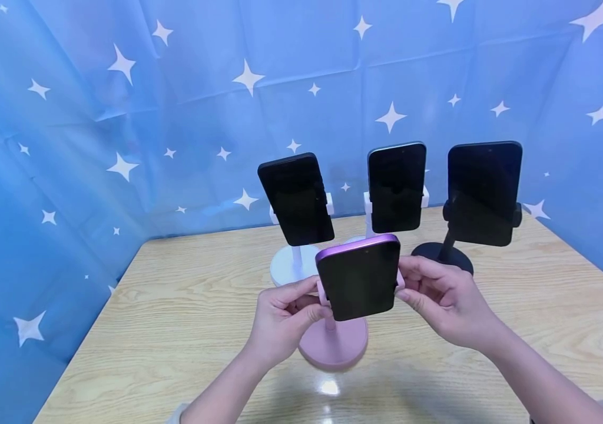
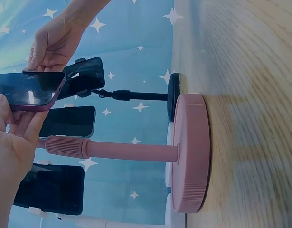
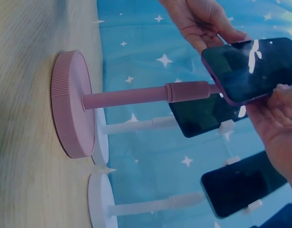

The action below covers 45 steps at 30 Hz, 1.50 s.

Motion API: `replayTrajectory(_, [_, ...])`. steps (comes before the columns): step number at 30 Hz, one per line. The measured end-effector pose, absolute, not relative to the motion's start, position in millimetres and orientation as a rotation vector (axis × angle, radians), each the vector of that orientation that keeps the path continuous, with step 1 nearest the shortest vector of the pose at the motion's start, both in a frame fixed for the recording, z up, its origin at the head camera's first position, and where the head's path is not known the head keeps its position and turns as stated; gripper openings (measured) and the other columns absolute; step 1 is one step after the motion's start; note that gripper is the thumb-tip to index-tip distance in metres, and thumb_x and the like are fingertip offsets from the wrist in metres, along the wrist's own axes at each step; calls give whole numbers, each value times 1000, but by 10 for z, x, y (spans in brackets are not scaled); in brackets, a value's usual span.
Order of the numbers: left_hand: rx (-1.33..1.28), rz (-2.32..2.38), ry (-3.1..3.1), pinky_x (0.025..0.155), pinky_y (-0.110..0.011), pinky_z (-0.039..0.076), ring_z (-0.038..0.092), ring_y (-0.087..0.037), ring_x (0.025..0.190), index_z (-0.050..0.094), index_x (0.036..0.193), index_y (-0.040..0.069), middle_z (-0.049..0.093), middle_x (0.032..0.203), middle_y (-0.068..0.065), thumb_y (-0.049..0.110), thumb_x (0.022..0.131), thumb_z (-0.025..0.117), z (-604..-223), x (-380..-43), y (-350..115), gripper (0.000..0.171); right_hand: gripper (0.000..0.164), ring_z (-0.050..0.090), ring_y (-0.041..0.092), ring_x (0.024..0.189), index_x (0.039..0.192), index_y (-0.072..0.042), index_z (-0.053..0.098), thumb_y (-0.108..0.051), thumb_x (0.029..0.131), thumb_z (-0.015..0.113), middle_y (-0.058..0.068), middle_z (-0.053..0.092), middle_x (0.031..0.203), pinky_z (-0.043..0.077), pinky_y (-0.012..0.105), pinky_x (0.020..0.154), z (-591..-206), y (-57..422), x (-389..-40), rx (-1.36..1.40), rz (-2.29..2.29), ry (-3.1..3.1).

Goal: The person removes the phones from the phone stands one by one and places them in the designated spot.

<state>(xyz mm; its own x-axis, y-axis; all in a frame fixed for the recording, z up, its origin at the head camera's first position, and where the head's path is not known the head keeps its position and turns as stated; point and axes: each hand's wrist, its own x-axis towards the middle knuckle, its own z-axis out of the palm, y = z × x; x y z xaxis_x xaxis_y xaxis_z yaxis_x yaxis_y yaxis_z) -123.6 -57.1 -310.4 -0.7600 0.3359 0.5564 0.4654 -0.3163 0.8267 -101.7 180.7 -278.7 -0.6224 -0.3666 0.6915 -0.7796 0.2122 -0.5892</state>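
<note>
A purple-edged smartphone (image 1: 362, 281), its screen dark, sits tilted back in the clamp of a pink phone stand (image 1: 333, 347). At the clamp's left side, my left hand (image 1: 287, 324) pinches it between thumb and fingers. My right hand (image 1: 450, 303) pinches the opposite side, close to the phone's edge. The left wrist view shows the stand's round base (image 2: 191, 152) flat on the table and its ribbed pole (image 2: 131, 150) rising to the phone (image 2: 29, 88). Fingers partly hide the clamp, and the joint behind the phone is out of sight.
Behind stand a black phone (image 1: 296, 200) on a white stand (image 1: 285, 268), another phone (image 1: 397, 188) in a white clamp (image 1: 426, 197), and a phone (image 1: 484, 194) on a black stand (image 1: 441, 256). A blue star-patterned cloth (image 1: 195, 147) hangs behind the wooden table (image 1: 185, 306).
</note>
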Motion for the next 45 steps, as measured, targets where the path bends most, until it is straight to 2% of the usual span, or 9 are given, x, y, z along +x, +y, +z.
replayTrajectory(6, [-1049, -2236, -1799, 68, -30, 53, 65, -9, 79, 51, 106, -24, 55, 85, -37, 27, 75, 70, -3124, -1249, -566, 63, 32, 52, 8, 67, 108, 5, 56, 12, 77, 61, -2, 60, 85, 44, 19, 53, -2792, 1808, -1013, 1067, 1406, -2081])
replayTrajectory(12, [-1099, -2261, -1758, 67, -27, 53, 65, -8, 77, 59, 109, -12, 55, 85, -39, 23, 75, 71, -3121, -1264, -586, 50, 35, 58, 6, 74, 112, 6, 56, 14, 77, 59, -6, 63, 95, 48, 15, 60, -2799, 1807, -1002, 1070, 1416, -2071])
replayTrajectory(19, [-1200, -2109, -1806, 65, -33, 54, 63, -13, 75, 58, 104, -16, 57, 85, -24, -7, 70, 71, -3062, -1329, -649, 37, 41, 60, 7, 94, 118, 6, 53, 15, 78, 58, -3, 60, 112, 47, 18, 79, -2771, 1791, -978, 1123, 1344, -2053])
replayTrajectory(22, [-1195, -2015, -1885, 66, -35, 54, 55, -18, 82, 56, 114, -8, 51, 91, -15, -13, 65, 71, -3018, -1359, -694, 52, 51, 57, 6, 101, 123, 5, 49, 17, 74, 60, -2, 59, 115, 44, 16, 85, -2701, 1748, -925, 1065, 1305, -2085])
replayTrajectory(26, [-1228, -1876, -2025, 83, -37, 48, 42, -26, 104, 40, 134, 4, 43, 114, -10, -10, 60, 76, -2928, -1402, -744, 84, 77, 51, 15, 113, 135, 0, 36, 12, 67, 70, 5, 49, 129, 42, 22, 91, -2646, 1711, -896, 953, 1158, -2142])
replayTrajectory(32, [-1410, -1777, -2081, 97, -43, 37, 24, -25, 130, 27, 140, 10, 25, 141, -10, -3, 58, 78, -2783, -1506, -731, 97, 113, 31, 44, 124, 132, 4, 36, -26, 39, 92, 30, 25, 139, 38, 47, 95, -3395, 1873, -1490, 954, 989, -1845])
replayTrajectory(35, [-1572, -1746, -2020, 98, -43, 35, 22, -25, 131, 30, 136, 5, 24, 141, -11, -1, 60, 75, -2737, -1568, -681, 88, 101, 29, 50, 122, 125, 0, 47, -37, 41, 90, 35, 25, 135, 34, 54, 95, -3284, 1566, -1431, 906, 785, -1725])
replayTrajectory(38, [-1708, -1705, -1961, 97, -41, 37, 29, -24, 127, 35, 130, 2, 31, 137, -13, -1, 62, 73, -2719, -1626, -623, 78, 72, 34, 51, 118, 120, -3, 54, -34, 61, 81, 35, 32, 130, 29, 59, 95, -2849, 1132, -1114, 845, 619, -1667])
replayTrajectory(45, [-1818, -1590, -1863, 85, -35, 47, 50, -20, 98, 49, 115, -2, 53, 107, -13, -3, 63, 73, -2741, -1731, -526, 57, 43, 38, 52, 109, 109, 3, 56, -24, 77, 67, 33, 43, 116, 33, 60, 90, -2422, 703, -891, 646, 453, -1596])
